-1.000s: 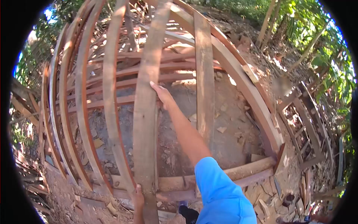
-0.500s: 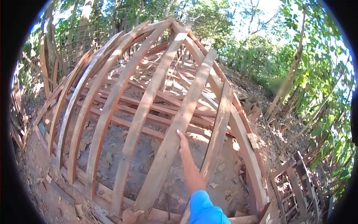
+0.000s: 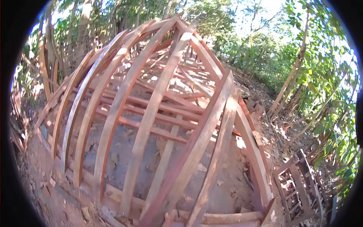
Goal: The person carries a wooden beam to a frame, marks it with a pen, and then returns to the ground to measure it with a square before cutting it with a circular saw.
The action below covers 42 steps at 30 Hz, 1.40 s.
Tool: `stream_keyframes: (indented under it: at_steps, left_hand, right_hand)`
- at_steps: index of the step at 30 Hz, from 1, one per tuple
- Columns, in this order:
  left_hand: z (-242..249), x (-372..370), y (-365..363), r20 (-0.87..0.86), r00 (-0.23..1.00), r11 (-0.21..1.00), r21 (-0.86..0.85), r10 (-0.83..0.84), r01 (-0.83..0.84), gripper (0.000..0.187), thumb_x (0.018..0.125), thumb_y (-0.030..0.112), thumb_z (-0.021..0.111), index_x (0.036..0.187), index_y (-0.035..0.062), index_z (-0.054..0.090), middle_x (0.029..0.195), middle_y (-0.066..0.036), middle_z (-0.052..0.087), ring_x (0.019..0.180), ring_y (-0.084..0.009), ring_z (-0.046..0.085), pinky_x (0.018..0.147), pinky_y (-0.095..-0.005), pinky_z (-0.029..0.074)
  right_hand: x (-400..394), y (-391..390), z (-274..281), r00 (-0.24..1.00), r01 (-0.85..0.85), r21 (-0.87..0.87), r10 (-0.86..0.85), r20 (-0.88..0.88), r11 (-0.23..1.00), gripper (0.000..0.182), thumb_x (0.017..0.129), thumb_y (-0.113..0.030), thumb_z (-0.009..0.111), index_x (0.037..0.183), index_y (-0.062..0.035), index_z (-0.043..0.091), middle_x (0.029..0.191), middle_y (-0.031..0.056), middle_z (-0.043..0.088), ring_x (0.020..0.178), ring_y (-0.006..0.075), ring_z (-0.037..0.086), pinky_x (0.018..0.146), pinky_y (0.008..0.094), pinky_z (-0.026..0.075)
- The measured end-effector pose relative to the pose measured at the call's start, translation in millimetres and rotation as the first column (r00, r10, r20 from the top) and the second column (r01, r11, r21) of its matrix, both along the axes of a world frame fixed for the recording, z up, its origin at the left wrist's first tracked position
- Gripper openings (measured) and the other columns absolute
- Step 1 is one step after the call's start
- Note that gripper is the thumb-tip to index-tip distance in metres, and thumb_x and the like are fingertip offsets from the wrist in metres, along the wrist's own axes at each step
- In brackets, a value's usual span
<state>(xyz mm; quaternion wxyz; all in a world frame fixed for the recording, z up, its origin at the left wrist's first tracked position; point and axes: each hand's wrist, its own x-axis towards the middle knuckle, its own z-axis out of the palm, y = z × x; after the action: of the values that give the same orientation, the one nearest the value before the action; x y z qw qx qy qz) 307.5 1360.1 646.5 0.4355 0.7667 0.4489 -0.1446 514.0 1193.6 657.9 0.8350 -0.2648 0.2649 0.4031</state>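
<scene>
A wide wooden plank (image 3: 189, 155) slants up from the bottom edge, its reddish narrow side turned toward me and its top near another rib at the upper right. At the very bottom, part of a hand, apparently my right hand (image 3: 166, 219), shows against the plank's lower right edge, with one digit pointing up and the rest cut off or hidden. My left hand is out of sight. Beside the plank, a narrower rib (image 3: 215, 166) leans on the right, and a curved rib (image 3: 144, 128) stands on the left.
More curved ribs (image 3: 109, 151) form a pointed frame to the left. Crosswise beams (image 3: 162, 117) lie behind. A heavy curved beam (image 3: 254, 159) bounds the right side, beside a small slatted wooden structure (image 3: 300, 185). Trees and leaf-strewn soil surround the frame.
The wide plank has turned to show its narrow side, and its top has shifted right and down. My right hand has left the plank's middle; my left hand has gone from the bottom left.
</scene>
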Motion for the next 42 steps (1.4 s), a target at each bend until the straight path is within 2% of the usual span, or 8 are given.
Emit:
stream_keyframes:
  at_steps: [11, 16, 23, 27, 29, 36, 39, 42]
  left_hand:
    - [-29.0, -247.5, 95.0, 0.094, 0.966, 0.97, 0.008, -0.242, 0.242, 0.058, 0.094, 0.037, 0.049, 0.135, -0.005, 0.048, 0.131, -0.027, 0.054, 0.122, -0.0362, 0.054, 0.1, -0.0397, 0.044]
    - [122.8, -215.8, 74.3, 0.736, 0.585, 0.92, 0.133, -0.34, 0.368, 0.049, 0.101, 0.033, 0.04, 0.129, -0.0057, 0.052, 0.123, -0.029, 0.058, 0.117, -0.0385, 0.057, 0.097, -0.0407, 0.045]
    - [153.8, -221.5, 44.5, 0.384, 0.867, 0.948, 0.12, -0.317, 0.293, 0.063, 0.104, 0.046, 0.029, 0.113, -0.0055, 0.064, 0.105, -0.032, 0.064, 0.109, -0.0477, 0.059, 0.094, -0.0495, 0.045]
    - [41.3, -278.7, 74.0, 0.49, 0.749, 0.894, 0.202, -0.446, 0.4, 0.067, 0.104, 0.046, 0.023, 0.118, -0.0071, 0.061, 0.11, -0.036, 0.061, 0.119, -0.0484, 0.053, 0.097, -0.0489, 0.043]
    - [3.8, -315.0, 78.1, 0.532, 0.722, 0.891, 0.161, -0.441, 0.425, 0.067, 0.104, 0.046, 0.022, 0.12, -0.0066, 0.061, 0.117, -0.034, 0.06, 0.124, -0.0465, 0.05, 0.101, -0.0477, 0.041]
    - [45.7, -388.4, 4.2, -0.016, 0.886, 0.886, 0.025, -0.463, 0.464, 0.065, 0.102, 0.048, 0.03, 0.118, -0.0054, 0.063, 0.118, -0.032, 0.061, 0.122, -0.0426, 0.054, 0.101, -0.046, 0.041]
    - [77.5, -408.6, -36.0, 0.162, 0.802, 0.817, 0.16, -0.575, 0.554, 0.068, 0.1, 0.053, 0.034, 0.115, -0.0066, 0.064, 0.108, -0.033, 0.065, 0.113, -0.0444, 0.06, 0.097, -0.0463, 0.045]
    - [80.9, -425.2, -66.6, -0.221, 0.834, 0.86, -0.048, -0.505, 0.508, 0.068, 0.099, 0.053, 0.035, 0.115, -0.005, 0.066, 0.108, -0.031, 0.066, 0.114, -0.0436, 0.06, 0.099, -0.0445, 0.043]
  right_hand:
    - [-179.3, 42.9, 83.7, 0.876, 0.23, -0.044, -0.188, 0.445, 0.972, 0.072, 0.092, -0.06, 0.053, 0.141, -0.0069, 0.044, 0.138, 0.0126, 0.053, 0.125, 0.0314, 0.051, 0.109, 0.0487, 0.038]
    - [-276.2, 53.9, 108.5, 0.865, 0.22, -0.054, -0.169, 0.472, 0.974, 0.07, 0.094, -0.055, 0.055, 0.143, -0.0078, 0.041, 0.141, 0.0098, 0.051, 0.128, 0.0285, 0.049, 0.11, 0.0446, 0.038]
    - [-370.1, 30.4, 84.9, 0.704, 0.073, -0.338, 0.192, 0.684, 0.938, 0.071, 0.098, -0.059, 0.036, 0.147, -0.0076, 0.037, 0.145, 0.0103, 0.047, 0.132, 0.0285, 0.045, 0.113, 0.0449, 0.033]
    - [-322.2, -95.2, 78.0, 0.624, -0.267, 0.099, 0.094, 0.776, 0.958, 0.104, 0.083, -0.086, 0.018, 0.152, -0.0091, 0.03, 0.152, 0.0147, 0.039, 0.139, 0.0343, 0.039, 0.115, 0.05, 0.029]
    - [-304.1, -115.7, 146.8, 0.784, 0.235, 0.047, -0.218, 0.582, 0.971, 0.117, 0.073, -0.094, 0.016, 0.152, -0.0088, 0.03, 0.152, 0.0172, 0.038, 0.139, 0.0379, 0.037, 0.114, 0.0539, 0.029]
    - [-323.4, -154.0, 65.3, 0.818, 0.4, 0.205, -0.448, 0.359, 0.893, 0.103, 0.078, -0.091, 0.027, 0.144, -0.0126, 0.044, 0.14, 0.0097, 0.053, 0.125, 0.0327, 0.051, 0.108, 0.0512, 0.039]
    - [-363.6, -195.4, 35.7, 0.81, 0.451, 0.306, -0.529, 0.255, 0.838, 0.098, 0.08, -0.088, 0.03, 0.142, -0.013, 0.046, 0.137, 0.0071, 0.055, 0.122, 0.0319, 0.052, 0.106, 0.05, 0.041]
    - [-412.5, -244.7, 9.3, 0.815, 0.548, 0.225, -0.575, 0.072, 0.806, 0.095, 0.083, -0.086, 0.03, 0.143, -0.0145, 0.044, 0.134, 0.0075, 0.056, 0.122, 0.0327, 0.051, 0.105, 0.0507, 0.041]
